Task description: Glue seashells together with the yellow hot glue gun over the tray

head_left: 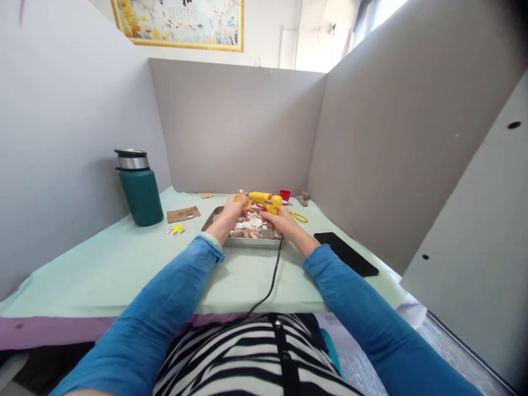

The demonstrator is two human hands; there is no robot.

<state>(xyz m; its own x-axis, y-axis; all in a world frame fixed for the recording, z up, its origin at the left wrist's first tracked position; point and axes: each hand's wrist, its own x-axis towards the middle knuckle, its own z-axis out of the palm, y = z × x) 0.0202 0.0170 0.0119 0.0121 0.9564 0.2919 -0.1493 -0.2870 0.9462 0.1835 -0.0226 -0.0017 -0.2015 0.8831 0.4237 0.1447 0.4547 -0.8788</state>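
Note:
My right hand (279, 218) is closed around the handle of a yellow glue gun (260, 197). Its nozzle points left, toward my left hand (234, 210). Between the fingers of that left hand is a small orange piece (246, 204), whose kind I cannot make out. Both hands are over a metal tray (251, 242) holding white and pinkish bits (252, 222). A black cord (274, 270) runs from the glue gun down over the table's front edge.
A green bottle (141, 196) stands at the left, near a brown cardboard piece (183, 214) and a yellow star shape (177, 229). Behind the tray is a red cup (285, 196). Yellow-handled scissors (299, 217) and a black flat slab (345, 253) lie right. Grey partitions (239, 126) enclose the table.

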